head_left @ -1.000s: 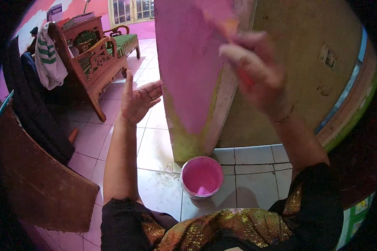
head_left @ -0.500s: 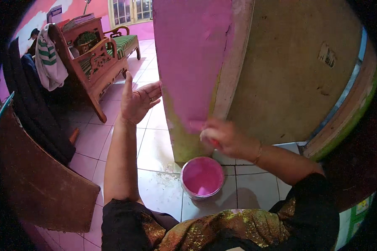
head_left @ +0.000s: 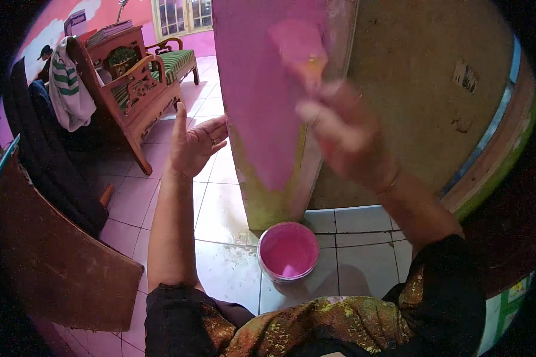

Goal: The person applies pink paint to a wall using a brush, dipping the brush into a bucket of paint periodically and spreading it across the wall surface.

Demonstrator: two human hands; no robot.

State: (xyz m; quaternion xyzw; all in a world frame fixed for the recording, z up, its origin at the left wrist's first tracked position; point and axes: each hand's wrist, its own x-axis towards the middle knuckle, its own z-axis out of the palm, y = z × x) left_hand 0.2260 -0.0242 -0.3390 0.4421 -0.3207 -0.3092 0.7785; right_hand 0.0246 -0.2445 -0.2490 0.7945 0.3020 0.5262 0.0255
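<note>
My right hand [head_left: 351, 134] is closed round the handle of a paintbrush [head_left: 304, 50], blurred by motion. Pink paint covers its bristles, which are at the upper part of the wall end [head_left: 256, 101]. That surface is pink over most of its height, with greenish yellow showing at the bottom and lower edges. My left hand [head_left: 198, 143] is open, thumb up, its fingertips at the wall's left edge. At the wall's foot, a round bucket [head_left: 261, 271] of pink paint stands on the tiles.
A brown door-like panel [head_left: 405, 107] lies right of the wall. To the left are a carved wooden bench [head_left: 140, 89] with green striped cushions, a draped striped cloth [head_left: 71, 89] and a brown board [head_left: 65, 250]. Paint specks mark the white floor tiles [head_left: 223, 271].
My right hand and the paintbrush have swept upward along the wall, from near its lower part to high up. The left hand has hardly moved.
</note>
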